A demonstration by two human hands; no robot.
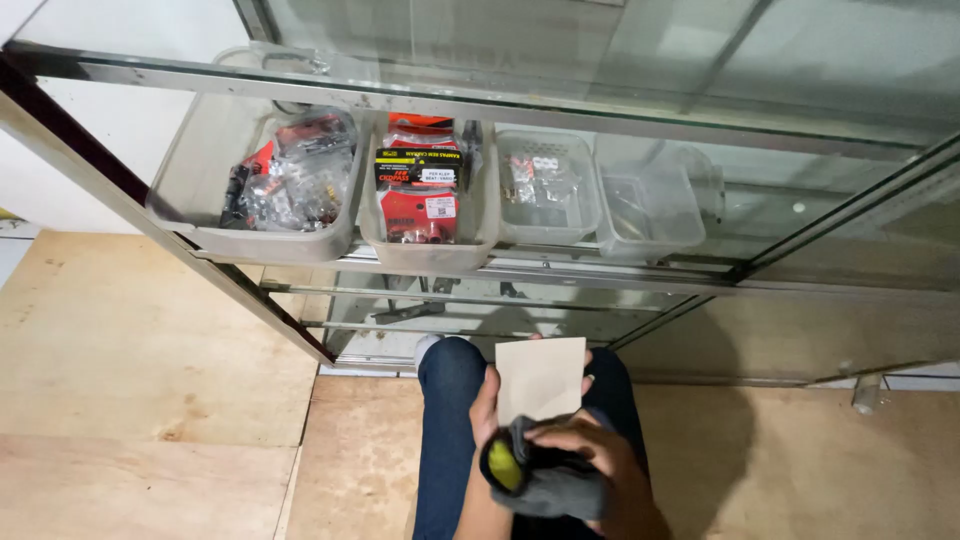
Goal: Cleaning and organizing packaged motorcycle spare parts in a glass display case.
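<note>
Left hand (487, 415) closed on a card (540, 379); right hand (590, 462) closed on a grey cloth (545, 478); bins (300, 240) at 12 o'clock on the shelf (560, 275).

I see even, bright overhead light. Pale glare streaks the glass top (600, 60) well above my hands. Soft shadow pools right of them. Edges bow; focus holds.

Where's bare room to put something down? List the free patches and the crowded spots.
Free: the plywood floor left of the person's knee, and right of the legs below the cabinet. The rightmost clear bin looks nearly empty. Crowded: the left bin and the second bin, full of packets. Both hands are occupied, the left hand holding a card.
</note>
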